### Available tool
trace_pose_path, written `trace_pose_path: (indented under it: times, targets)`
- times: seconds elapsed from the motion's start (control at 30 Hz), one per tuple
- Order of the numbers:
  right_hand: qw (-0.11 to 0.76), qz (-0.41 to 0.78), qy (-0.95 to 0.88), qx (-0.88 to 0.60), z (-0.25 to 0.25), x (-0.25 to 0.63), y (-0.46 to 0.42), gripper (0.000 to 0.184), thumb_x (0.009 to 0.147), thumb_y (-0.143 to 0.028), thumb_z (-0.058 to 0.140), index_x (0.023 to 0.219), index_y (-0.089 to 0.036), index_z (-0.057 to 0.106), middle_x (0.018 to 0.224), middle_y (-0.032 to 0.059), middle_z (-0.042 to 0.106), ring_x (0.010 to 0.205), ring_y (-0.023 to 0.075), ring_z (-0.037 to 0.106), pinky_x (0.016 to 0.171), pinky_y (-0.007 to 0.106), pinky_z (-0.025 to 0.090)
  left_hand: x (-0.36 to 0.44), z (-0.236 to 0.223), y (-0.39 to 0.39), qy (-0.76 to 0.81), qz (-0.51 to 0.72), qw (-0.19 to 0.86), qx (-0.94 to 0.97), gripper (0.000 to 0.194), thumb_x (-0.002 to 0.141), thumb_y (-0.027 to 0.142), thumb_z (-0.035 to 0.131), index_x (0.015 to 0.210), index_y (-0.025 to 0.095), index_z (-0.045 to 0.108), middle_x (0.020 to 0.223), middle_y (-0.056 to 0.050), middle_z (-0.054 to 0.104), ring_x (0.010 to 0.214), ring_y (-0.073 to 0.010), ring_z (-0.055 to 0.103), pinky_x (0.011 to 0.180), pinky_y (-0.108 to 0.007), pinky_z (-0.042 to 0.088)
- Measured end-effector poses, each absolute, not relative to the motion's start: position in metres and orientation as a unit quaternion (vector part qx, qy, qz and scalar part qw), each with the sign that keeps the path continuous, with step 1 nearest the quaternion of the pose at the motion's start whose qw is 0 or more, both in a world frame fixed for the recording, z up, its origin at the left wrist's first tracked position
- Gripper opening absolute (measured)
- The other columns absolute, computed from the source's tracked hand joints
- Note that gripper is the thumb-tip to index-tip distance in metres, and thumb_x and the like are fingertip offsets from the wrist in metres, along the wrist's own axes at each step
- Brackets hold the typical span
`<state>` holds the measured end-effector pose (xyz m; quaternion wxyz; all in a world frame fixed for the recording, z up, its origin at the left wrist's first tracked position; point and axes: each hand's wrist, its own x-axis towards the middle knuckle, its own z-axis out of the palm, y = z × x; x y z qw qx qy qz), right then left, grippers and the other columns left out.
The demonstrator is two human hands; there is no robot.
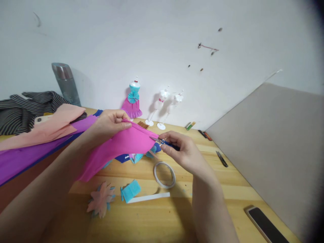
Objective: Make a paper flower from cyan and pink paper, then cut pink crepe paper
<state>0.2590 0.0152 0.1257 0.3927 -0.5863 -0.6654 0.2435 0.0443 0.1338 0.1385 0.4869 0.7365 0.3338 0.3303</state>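
Observation:
A bright pink sheet (126,143), thin like crepe paper, hangs above the table with its upper edge folded. My left hand (112,121) pinches that folded edge between thumb and fingers. In my right hand (178,148) are small scissors (163,141) with dark blue handles, their blades at the sheet's right end. Below the sheet lie blue and dark blue scraps (123,158), partly covered by it. A roll of white tape (164,174) rests on the wood beneath my right hand.
Three small mannequins stand by the wall, one in a pink and blue dress (133,101). Nearer are a peach paper flower (101,199), a folded blue piece (131,190) and a white strip (149,197). A utility knife (222,159) and phone (265,224) lie right; a bottle (66,84) stands left.

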Motion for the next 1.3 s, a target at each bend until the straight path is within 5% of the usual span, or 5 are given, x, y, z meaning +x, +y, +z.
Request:
trace_pose_path:
  times: [0.17,1.03,1.3]
  targets:
    - [0.389,0.228,-0.668,-0.592,0.1234,0.2573,0.0166,0.023,0.084,-0.034,0.061,0.098,-0.015,0.064,0.079,0.0047,0.069,0.067,0.0159,0.060,0.061,0.028,0.045,0.0450,0.1380,0.1339,0.345,0.324,0.516,0.713,0.017,0.067,0.028,0.066,0.069,0.016,0.054,0.052,0.004,0.056,0.045,-0.0069,0.046,0.043,-0.017,0.032]
    - [0.418,0.278,-0.658,-0.561,0.1233,0.2532,0.0196,0.021,0.082,-0.033,0.063,0.094,-0.015,0.063,0.074,0.0032,0.068,0.066,0.0154,0.062,0.061,0.028,0.046,0.0420,0.1353,0.1390,0.314,0.315,0.522,0.727,0.015,0.069,0.028,0.067,0.071,0.015,0.058,0.058,0.002,0.059,0.050,-0.0078,0.050,0.048,-0.018,0.036]
    - [0.438,0.328,-0.638,-0.542,0.1259,0.2528,0.0202,0.031,0.078,-0.045,0.068,0.090,-0.016,0.062,0.075,0.0048,0.069,0.067,0.0166,0.062,0.060,0.029,0.047,0.0416,0.1370,0.1384,0.323,0.317,0.525,0.721,0.017,0.068,0.028,0.067,0.070,0.015,0.056,0.055,0.004,0.056,0.047,-0.0066,0.047,0.045,-0.017,0.033]
